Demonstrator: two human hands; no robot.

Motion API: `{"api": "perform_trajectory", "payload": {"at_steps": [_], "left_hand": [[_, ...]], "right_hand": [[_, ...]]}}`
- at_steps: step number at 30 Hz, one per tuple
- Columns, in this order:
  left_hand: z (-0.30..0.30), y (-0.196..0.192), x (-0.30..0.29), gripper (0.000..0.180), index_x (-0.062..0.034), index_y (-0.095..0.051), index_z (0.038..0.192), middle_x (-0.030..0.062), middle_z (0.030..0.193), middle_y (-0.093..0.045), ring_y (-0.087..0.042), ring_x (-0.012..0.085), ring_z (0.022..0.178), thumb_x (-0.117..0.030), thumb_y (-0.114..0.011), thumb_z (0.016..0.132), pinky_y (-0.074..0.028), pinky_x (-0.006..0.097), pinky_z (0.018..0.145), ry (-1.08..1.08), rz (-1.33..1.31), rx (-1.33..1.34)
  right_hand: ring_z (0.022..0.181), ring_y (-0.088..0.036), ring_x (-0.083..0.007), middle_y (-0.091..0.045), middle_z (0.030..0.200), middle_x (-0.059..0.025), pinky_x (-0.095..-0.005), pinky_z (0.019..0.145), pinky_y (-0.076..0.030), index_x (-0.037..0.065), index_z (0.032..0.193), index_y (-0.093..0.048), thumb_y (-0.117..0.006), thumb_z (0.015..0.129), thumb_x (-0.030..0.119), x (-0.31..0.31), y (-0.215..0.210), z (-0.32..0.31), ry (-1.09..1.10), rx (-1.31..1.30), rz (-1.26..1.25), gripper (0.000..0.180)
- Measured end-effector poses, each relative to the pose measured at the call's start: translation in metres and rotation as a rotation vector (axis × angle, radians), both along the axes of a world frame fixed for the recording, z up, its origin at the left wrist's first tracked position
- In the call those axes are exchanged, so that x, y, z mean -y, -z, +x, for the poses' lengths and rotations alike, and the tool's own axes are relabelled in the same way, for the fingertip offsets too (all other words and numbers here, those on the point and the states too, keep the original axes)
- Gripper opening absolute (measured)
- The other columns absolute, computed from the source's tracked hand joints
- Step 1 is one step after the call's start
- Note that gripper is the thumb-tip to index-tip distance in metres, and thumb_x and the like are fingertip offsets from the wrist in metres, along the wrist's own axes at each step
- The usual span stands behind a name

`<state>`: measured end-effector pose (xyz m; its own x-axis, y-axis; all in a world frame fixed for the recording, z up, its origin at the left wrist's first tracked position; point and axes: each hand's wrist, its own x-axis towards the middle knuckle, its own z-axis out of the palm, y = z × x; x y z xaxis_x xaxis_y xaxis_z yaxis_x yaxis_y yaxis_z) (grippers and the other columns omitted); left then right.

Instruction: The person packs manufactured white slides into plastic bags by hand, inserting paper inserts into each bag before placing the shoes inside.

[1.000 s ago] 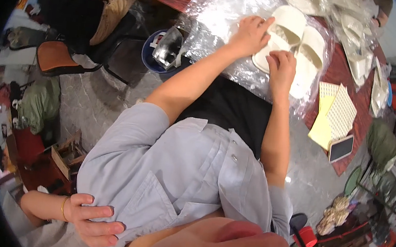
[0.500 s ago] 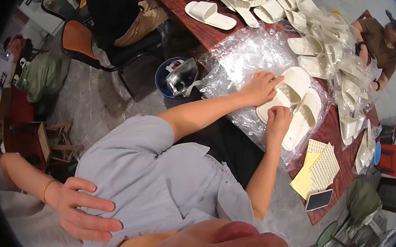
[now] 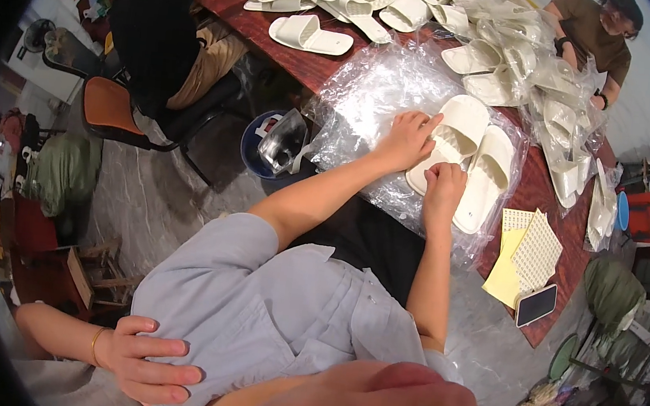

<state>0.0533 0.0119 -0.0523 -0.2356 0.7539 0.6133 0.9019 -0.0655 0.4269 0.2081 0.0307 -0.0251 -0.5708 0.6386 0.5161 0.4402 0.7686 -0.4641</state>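
A pair of cream slippers lies side by side on clear plastic wrapping (image 3: 349, 119) at the table's near edge. My left hand (image 3: 409, 139) rests against the left slipper (image 3: 462, 124), fingers stretched out toward its strap. Over that slipper's heel end, my right hand (image 3: 445, 189) is closed with fingertips pressed together; whatever they hold is too small or hidden to make out. Just right of this hand lies the other slipper (image 3: 488, 179), its strap at the far end.
Sticker sheets (image 3: 532, 250), yellow backing paper (image 3: 501, 281) and a phone (image 3: 536, 305) lie at the table's near right corner. Piled slippers (image 3: 352, 2) and bagged ones (image 3: 559, 124) fill the far side. Another person's hand (image 3: 153, 363) is at my left side. A blue bin (image 3: 256, 145) stands left.
The whole view has shifted, so the table sits further left and a seated person in black shows more. Both my hands stay at the left slipper, with little change in pose.
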Motion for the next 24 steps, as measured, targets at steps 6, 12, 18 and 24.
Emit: {"api": "perform_trajectory", "payload": {"at_steps": [6,12,18,24], "left_hand": [[0.000,0.000,-0.001,0.061,-0.0056,-0.042,0.139,0.0193,0.119,-0.052,-0.046,0.0370,0.115,-0.019,-0.063,0.084,-0.033,0.048,0.099,0.014,-0.050,0.001],[-0.001,-0.001,0.002,0.060,-0.0048,-0.042,0.138,0.0185,0.118,-0.053,-0.047,0.0359,0.114,-0.019,-0.063,0.084,-0.033,0.048,0.099,0.017,-0.052,-0.010],[-0.002,0.000,0.000,0.062,-0.0038,-0.040,0.140,0.0192,0.119,-0.052,-0.046,0.0374,0.115,-0.018,-0.064,0.084,-0.033,0.047,0.100,0.014,-0.052,-0.032],[-0.003,-0.004,0.000,0.063,-0.0041,-0.040,0.140,0.0179,0.118,-0.051,-0.046,0.0363,0.114,-0.016,-0.065,0.083,-0.034,0.047,0.098,0.026,-0.025,-0.019]], "right_hand": [[0.086,-0.051,-0.0303,-0.056,0.088,-0.0098,-0.0422,0.075,-0.040,0.006,0.081,-0.058,-0.070,0.075,0.006,0.001,0.006,0.000,0.041,-0.035,0.026,0.013],[0.087,-0.051,-0.0303,-0.055,0.089,-0.0098,-0.0427,0.075,-0.040,0.005,0.084,-0.056,-0.068,0.078,0.008,0.005,0.004,-0.004,0.095,0.085,0.062,0.013],[0.088,-0.050,-0.0305,-0.055,0.089,-0.0103,-0.0422,0.077,-0.039,0.006,0.085,-0.057,-0.066,0.080,0.007,0.001,0.007,-0.003,0.062,0.028,-0.001,0.010],[0.088,-0.049,-0.0309,-0.053,0.089,-0.0108,-0.0426,0.076,-0.038,0.005,0.085,-0.056,-0.065,0.080,0.007,0.003,0.006,-0.007,0.084,0.079,0.102,0.011]]}}
